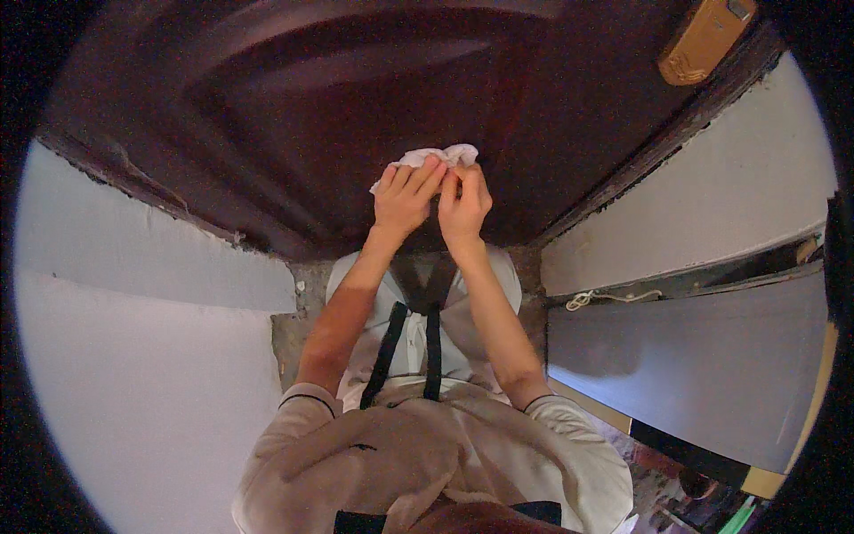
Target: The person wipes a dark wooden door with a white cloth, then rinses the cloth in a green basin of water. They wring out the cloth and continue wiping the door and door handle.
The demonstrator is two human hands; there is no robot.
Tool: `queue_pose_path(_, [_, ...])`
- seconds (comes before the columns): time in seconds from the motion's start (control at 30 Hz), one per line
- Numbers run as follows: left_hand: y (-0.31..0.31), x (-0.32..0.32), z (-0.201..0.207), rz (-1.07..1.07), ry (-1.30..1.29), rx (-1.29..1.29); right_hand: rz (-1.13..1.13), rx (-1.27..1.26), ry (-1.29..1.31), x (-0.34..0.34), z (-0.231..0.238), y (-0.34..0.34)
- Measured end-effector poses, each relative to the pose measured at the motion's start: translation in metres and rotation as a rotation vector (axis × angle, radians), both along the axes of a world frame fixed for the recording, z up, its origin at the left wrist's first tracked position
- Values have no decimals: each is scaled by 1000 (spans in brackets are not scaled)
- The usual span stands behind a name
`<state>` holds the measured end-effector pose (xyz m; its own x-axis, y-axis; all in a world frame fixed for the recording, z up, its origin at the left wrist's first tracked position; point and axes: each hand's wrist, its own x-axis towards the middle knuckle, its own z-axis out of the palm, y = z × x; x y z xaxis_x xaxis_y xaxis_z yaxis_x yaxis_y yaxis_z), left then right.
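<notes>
A crumpled white cloth (427, 157) is at the lower part of a dark red-brown panelled door (356, 116). My left hand (405, 200) lies over the cloth's left side, its fingers bent onto it. Close beside it, my right hand (464, 205) pinches the cloth's right end, thumb and fingers drawn together. Both forearms reach forward from my short sleeves. Part of the cloth is hidden beneath my fingers.
A gold-coloured lock plate (707, 40) is on the door at the upper right. Pale walls (133, 356) flank me. On the right, a grey panel (694, 356) with a light edge stands below a looped cord (583, 301).
</notes>
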<state>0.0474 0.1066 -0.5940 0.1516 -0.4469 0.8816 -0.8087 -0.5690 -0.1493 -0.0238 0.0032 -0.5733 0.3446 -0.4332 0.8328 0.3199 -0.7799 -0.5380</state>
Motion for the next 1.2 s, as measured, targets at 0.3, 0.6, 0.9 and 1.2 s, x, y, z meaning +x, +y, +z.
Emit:
queue_pose_path(0.3, [47,30,53,-4,-85,-103,123,-10,-3,19,67,42])
queue_pose_path(0.6, [107,56,16,101,-33,-204,319,-26,-29,43,61,104])
queue_pose_path(0.9, [53,27,-84,42,72,-194,190,-39,37,14,-14,63])
queue_pose_path(1.2, [-50,-16,21,16,0,-63,-87,59,-60,-11,41,-26])
